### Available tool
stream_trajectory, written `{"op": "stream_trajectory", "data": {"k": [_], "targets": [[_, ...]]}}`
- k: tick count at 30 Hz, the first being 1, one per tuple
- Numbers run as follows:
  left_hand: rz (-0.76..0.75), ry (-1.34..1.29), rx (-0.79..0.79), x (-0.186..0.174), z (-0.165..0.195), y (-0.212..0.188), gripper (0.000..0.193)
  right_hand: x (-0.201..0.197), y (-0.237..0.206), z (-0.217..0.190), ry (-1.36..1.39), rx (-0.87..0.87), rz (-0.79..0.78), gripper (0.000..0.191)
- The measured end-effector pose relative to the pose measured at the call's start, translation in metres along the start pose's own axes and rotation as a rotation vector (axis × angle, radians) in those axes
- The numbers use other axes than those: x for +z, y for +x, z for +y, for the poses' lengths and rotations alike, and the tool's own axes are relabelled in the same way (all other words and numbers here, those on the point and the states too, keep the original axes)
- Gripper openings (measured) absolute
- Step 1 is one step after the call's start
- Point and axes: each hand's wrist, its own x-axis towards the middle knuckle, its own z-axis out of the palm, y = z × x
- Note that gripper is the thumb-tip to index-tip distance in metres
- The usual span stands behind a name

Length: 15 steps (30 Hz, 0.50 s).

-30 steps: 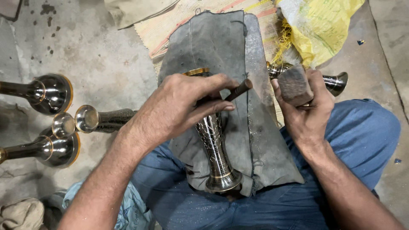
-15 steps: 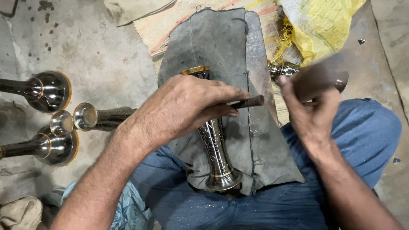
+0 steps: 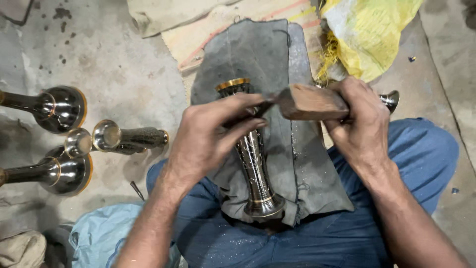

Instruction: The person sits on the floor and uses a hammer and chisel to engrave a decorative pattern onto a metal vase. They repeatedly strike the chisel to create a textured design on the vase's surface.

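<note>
A dark engraved metal vase point(image 3: 254, 166) with gold rims lies lengthwise on a grey cloth point(image 3: 258, 49) spread over my lap. My left hand point(image 3: 210, 144) rests on the vase's upper part and pinches a thin dark chisel point(image 3: 264, 105) against it. My right hand point(image 3: 358, 126) grips a brown wooden block point(image 3: 310, 101), whose left end meets the chisel's top. The chisel's tip is hidden under my fingers.
Three similar vases point(image 3: 59, 106) point(image 3: 130, 136) point(image 3: 54, 173) lie on the concrete floor at left. Another vase's rim point(image 3: 391, 99) shows behind my right hand. A yellow sack point(image 3: 372, 34) lies at the top right, and a light blue cloth point(image 3: 99, 233) sits by my left knee.
My right hand has swung the wooden block leftward from beside the cloth onto the chisel's end. My left hand stays on the vase with the chisel.
</note>
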Motion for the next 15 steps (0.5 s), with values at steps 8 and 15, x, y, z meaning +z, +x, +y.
{"op": "stream_trajectory", "data": {"k": [8,15], "targets": [[0.814,-0.669,-0.354,0.046,0.003,-0.048,0.025,0.038,0.069,-0.052,0.193,-0.169,-0.483,0.089],[0.971,-0.698,-0.281,0.056,0.007,-0.051,0.028,0.053,0.079,-0.101,-0.245,-0.159,-0.47,0.066]]}}
